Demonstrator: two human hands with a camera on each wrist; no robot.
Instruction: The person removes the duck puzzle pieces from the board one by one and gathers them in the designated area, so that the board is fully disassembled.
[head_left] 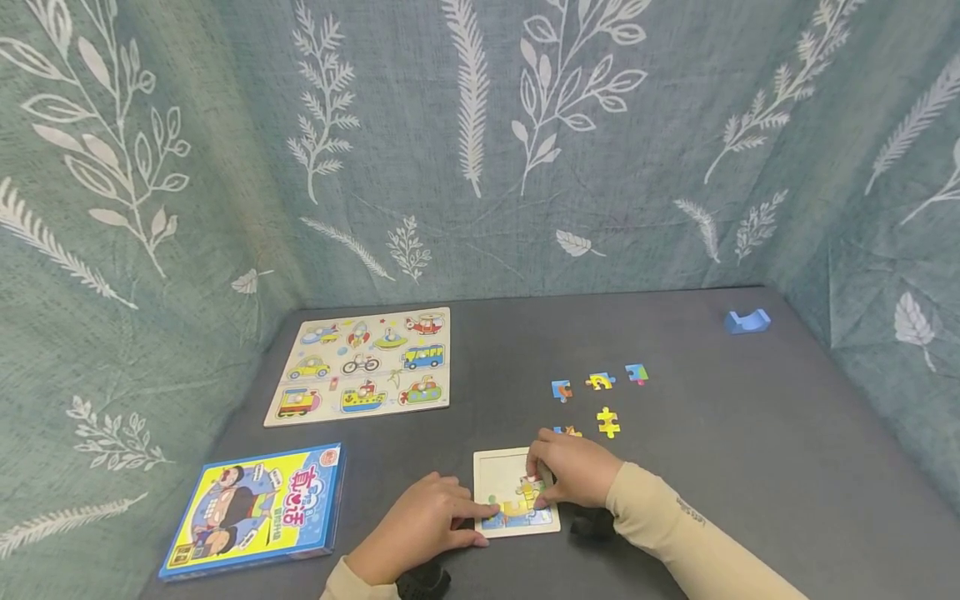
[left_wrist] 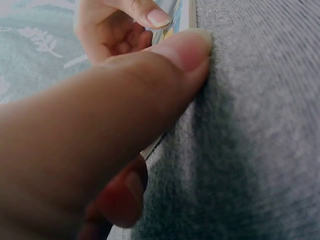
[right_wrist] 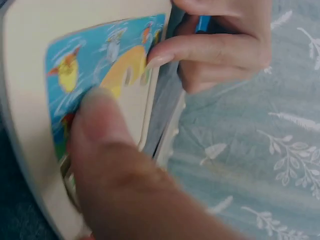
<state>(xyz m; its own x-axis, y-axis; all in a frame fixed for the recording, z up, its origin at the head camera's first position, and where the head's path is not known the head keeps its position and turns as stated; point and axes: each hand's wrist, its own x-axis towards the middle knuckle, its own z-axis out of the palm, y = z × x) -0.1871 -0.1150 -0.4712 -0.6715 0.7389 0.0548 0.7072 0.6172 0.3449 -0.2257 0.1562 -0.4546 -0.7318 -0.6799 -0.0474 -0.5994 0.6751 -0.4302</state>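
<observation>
A small square puzzle tray [head_left: 519, 532] lies on the dark table, its lower part filled with blue and yellow pieces [right_wrist: 112, 42]. At its near left corner, my left hand [head_left: 431, 521] grips the edge, index fingertip on the picture and thumb against the side. From the right, my right hand [head_left: 577, 471] reaches over the tray. A puzzle piece [head_left: 529, 486] is between its thumb and fingers, partly hidden by them. In the right wrist view the right thumb [right_wrist: 107, 120] presses on the blue picture area.
Beyond the tray lie loose pieces, among them a yellow one [head_left: 608, 422]. A vehicle peg board [head_left: 375, 367] lies at the back left, a colourful box [head_left: 255, 508] at the near left. A blue tape-dispenser-like holder [head_left: 747, 322] stands far right. Patterned cloth [head_left: 480, 167] surrounds the table.
</observation>
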